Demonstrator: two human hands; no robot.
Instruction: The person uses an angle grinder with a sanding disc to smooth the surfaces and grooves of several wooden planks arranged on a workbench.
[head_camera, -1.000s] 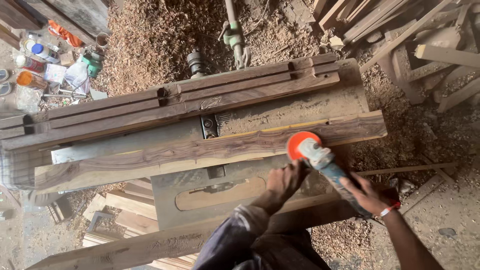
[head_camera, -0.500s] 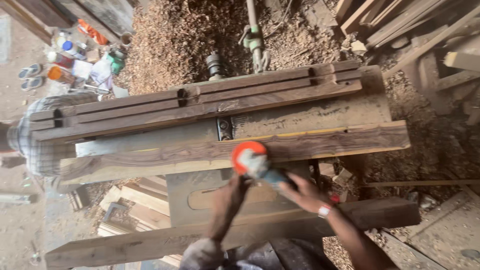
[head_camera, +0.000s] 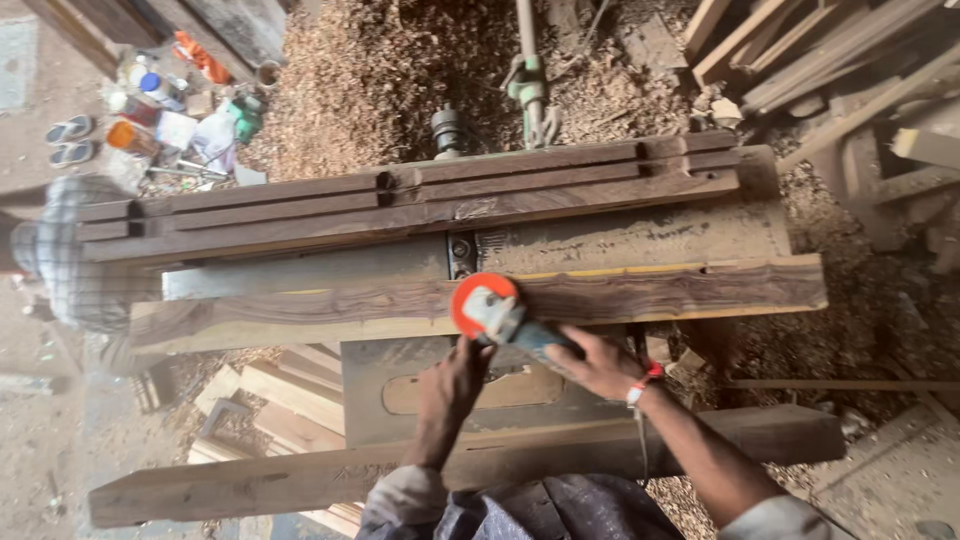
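view: one camera, worn on the person's head
facing: steeply down, over the arms onto the bench (head_camera: 620, 235) and the plank (head_camera: 640, 295) across it
nearness: hands low in frame, about arm's length away; sawdust floor (head_camera: 340, 90) and timber pile (head_camera: 850, 60) farther off along the top
overlap: none, only one view
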